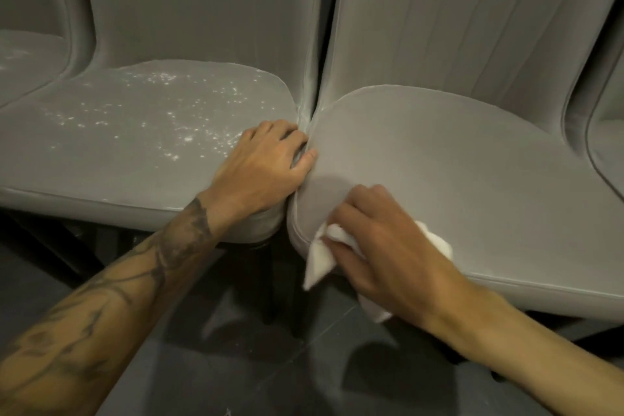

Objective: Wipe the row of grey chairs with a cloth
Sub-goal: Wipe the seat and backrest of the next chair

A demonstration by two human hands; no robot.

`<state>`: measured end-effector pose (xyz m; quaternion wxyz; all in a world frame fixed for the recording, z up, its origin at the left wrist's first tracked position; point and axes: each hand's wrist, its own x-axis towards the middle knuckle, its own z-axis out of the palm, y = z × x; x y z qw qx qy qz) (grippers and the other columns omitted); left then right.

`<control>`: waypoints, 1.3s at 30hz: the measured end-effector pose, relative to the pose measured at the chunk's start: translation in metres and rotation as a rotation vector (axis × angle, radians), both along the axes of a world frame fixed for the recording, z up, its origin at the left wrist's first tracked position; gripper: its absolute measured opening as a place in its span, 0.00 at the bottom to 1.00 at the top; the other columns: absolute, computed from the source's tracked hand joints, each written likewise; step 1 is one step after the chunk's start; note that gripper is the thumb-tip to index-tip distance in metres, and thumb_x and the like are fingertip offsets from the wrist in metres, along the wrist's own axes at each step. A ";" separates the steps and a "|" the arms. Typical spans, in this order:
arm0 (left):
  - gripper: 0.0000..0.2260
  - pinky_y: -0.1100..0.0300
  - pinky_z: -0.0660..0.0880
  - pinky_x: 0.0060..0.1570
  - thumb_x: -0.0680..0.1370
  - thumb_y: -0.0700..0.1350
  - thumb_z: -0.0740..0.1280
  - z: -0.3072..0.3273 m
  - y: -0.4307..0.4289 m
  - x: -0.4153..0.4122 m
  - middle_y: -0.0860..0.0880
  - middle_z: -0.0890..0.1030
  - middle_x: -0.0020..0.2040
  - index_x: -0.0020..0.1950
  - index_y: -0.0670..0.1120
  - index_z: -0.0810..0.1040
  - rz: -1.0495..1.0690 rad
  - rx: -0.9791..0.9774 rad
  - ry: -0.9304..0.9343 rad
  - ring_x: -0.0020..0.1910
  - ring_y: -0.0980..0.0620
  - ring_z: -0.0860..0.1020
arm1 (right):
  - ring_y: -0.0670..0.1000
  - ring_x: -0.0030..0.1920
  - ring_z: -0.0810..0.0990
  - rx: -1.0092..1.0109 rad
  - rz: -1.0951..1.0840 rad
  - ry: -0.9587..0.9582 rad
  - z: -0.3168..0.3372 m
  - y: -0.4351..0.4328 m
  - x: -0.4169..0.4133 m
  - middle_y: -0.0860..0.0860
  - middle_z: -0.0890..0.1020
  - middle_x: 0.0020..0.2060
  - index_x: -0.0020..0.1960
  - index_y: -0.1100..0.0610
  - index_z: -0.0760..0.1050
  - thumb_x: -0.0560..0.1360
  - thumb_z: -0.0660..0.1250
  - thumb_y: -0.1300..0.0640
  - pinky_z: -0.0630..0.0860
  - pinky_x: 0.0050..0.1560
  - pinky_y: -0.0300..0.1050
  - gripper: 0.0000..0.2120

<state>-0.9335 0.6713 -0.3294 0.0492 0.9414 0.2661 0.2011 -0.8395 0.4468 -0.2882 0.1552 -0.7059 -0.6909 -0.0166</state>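
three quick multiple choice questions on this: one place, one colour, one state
1. Where does the right hand hold the cloth? A on the floor B on the front corner of the right seat C on a backrest
2. What colour is the cloth? A blue B white C yellow
3. What state is the left seat in? A speckled with white bits B covered by a towel C torn open
Answers: 1 B, the cloth drapes that corner under the hand; 2 B, white against grey; 3 A, pale specks dot it.

Left hand (266, 162), right hand (378, 246): both curled.
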 end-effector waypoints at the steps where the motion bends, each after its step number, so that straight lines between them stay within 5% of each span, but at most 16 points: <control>1: 0.18 0.49 0.65 0.67 0.85 0.58 0.58 0.000 0.000 0.000 0.49 0.76 0.68 0.66 0.50 0.78 -0.002 -0.003 -0.004 0.68 0.47 0.72 | 0.49 0.50 0.69 -0.002 0.009 -0.028 -0.002 0.009 -0.008 0.48 0.74 0.50 0.52 0.52 0.75 0.80 0.63 0.49 0.70 0.52 0.46 0.07; 18: 0.19 0.45 0.68 0.67 0.84 0.57 0.58 0.010 -0.017 0.007 0.45 0.76 0.70 0.65 0.48 0.79 0.001 0.060 -0.026 0.68 0.42 0.74 | 0.51 0.50 0.71 0.036 -0.018 0.022 -0.006 -0.045 0.032 0.49 0.73 0.50 0.50 0.52 0.76 0.82 0.62 0.51 0.72 0.49 0.50 0.07; 22: 0.20 0.45 0.70 0.66 0.85 0.55 0.56 0.011 -0.037 0.009 0.44 0.77 0.69 0.67 0.46 0.79 -0.043 0.080 -0.046 0.67 0.41 0.75 | 0.46 0.48 0.69 0.075 -0.167 0.036 -0.003 -0.087 0.060 0.42 0.70 0.49 0.50 0.49 0.74 0.81 0.61 0.49 0.69 0.48 0.42 0.05; 27: 0.22 0.49 0.67 0.67 0.85 0.58 0.52 0.017 -0.062 0.017 0.48 0.76 0.71 0.68 0.49 0.78 -0.057 0.047 -0.062 0.69 0.46 0.73 | 0.51 0.48 0.70 0.104 -0.113 -0.009 -0.008 -0.034 0.020 0.49 0.74 0.47 0.46 0.54 0.75 0.79 0.64 0.53 0.71 0.49 0.49 0.05; 34: 0.23 0.47 0.66 0.69 0.86 0.57 0.51 0.014 -0.079 0.011 0.46 0.77 0.69 0.68 0.47 0.78 -0.002 0.071 -0.112 0.69 0.45 0.73 | 0.47 0.50 0.69 0.069 -0.170 0.060 -0.008 -0.090 0.057 0.42 0.71 0.50 0.50 0.46 0.73 0.81 0.61 0.49 0.71 0.48 0.44 0.04; 39: 0.21 0.44 0.66 0.66 0.86 0.59 0.51 0.017 -0.070 -0.008 0.46 0.77 0.67 0.66 0.49 0.77 0.080 0.103 -0.067 0.66 0.43 0.74 | 0.54 0.46 0.70 0.158 -0.093 -0.001 -0.009 -0.030 0.019 0.51 0.73 0.46 0.44 0.55 0.74 0.77 0.65 0.55 0.69 0.47 0.48 0.05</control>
